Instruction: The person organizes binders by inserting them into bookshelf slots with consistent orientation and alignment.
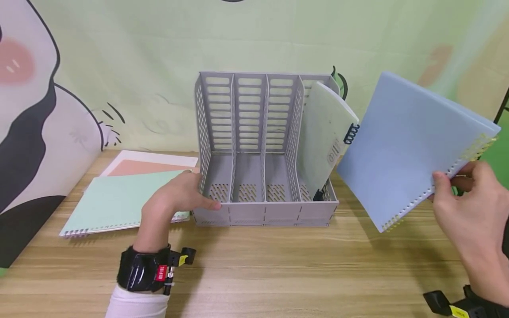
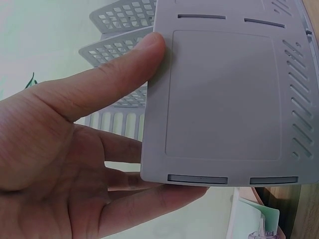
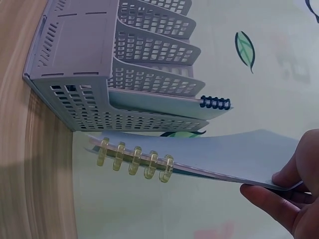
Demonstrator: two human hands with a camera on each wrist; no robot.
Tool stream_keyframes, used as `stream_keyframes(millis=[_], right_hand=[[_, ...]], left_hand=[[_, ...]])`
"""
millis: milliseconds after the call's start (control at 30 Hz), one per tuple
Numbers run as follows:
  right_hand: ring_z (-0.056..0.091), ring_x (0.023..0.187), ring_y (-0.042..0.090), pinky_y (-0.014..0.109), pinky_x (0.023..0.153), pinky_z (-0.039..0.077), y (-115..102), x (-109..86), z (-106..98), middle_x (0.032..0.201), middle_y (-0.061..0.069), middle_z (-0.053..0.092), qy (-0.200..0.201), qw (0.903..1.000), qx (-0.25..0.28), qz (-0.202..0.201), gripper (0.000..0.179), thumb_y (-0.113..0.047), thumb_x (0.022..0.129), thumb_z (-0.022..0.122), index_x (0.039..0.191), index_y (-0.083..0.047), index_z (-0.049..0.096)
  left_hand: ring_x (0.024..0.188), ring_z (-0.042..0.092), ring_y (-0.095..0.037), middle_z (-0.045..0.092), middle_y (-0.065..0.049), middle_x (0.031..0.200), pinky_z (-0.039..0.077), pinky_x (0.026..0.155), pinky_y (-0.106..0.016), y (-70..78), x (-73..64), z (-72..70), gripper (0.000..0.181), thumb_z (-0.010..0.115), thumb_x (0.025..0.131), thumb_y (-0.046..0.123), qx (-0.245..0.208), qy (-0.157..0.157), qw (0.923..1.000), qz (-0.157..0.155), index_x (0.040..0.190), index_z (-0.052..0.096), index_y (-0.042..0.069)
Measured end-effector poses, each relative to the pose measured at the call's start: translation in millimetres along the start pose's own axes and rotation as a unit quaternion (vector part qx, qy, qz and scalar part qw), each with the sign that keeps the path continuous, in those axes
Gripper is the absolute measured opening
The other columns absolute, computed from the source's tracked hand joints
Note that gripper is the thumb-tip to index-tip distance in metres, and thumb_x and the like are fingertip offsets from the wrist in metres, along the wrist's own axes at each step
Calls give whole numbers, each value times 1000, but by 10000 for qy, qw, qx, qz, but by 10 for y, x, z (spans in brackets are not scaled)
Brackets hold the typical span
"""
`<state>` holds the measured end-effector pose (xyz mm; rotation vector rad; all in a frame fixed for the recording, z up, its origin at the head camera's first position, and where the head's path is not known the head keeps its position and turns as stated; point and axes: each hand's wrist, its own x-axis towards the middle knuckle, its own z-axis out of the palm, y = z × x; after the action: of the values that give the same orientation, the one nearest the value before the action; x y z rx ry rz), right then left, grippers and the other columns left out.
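A grey desktop file rack (image 1: 246,211) with four upright slots stands in the middle of the table in the head view. My left hand (image 1: 172,194) holds its front left corner, thumb on the front wall and fingers along the side. A pale green spiral notebook (image 1: 323,132) with black rings leans in the rightmost slot. To the right of the rack, my right hand (image 1: 469,198) pinches a blue spiral notebook (image 1: 409,145) by its ringed edge. This notebook is tilted in the air, its yellowish rings (image 3: 134,160) showing in the right wrist view.
Left of the rack lies a mint green spiral notebook (image 1: 119,201), overlapping a pink and white notebook (image 1: 149,160). A printed cloth (image 1: 254,44) hangs behind the wooden table (image 1: 278,269).
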<state>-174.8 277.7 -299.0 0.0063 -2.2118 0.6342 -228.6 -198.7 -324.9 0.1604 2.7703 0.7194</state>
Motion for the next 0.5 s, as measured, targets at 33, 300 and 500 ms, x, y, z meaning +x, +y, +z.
stream_keyframes(millis=[33,300,500], right_hand=[[35,79,-34,-4,58,28,-13,-4,-15,109,36,65,-32,9999,58,85,25,3,96,64,116,15,53],[40,81,-28,-5,63,34,-77,-41,-95,118,28,60,-110,9981,254,543,31,1,101,57,127,14,48],[37,81,-31,-7,65,32,-100,-53,-174,106,15,60,176,9994,236,200,29,7,99,57,124,18,49]], left_hand=[[138,43,-39,36,-31,155,42,107,-59,0,2,1,113,86,83,42,8,-1,10000,11,158,19,-10],[130,49,-37,44,-29,148,44,105,-58,-3,10,3,111,87,82,42,-1,48,10000,83,157,24,-9],[120,54,-34,55,-25,132,46,102,-56,5,11,-3,101,88,81,39,-21,111,9996,255,153,35,-6]])
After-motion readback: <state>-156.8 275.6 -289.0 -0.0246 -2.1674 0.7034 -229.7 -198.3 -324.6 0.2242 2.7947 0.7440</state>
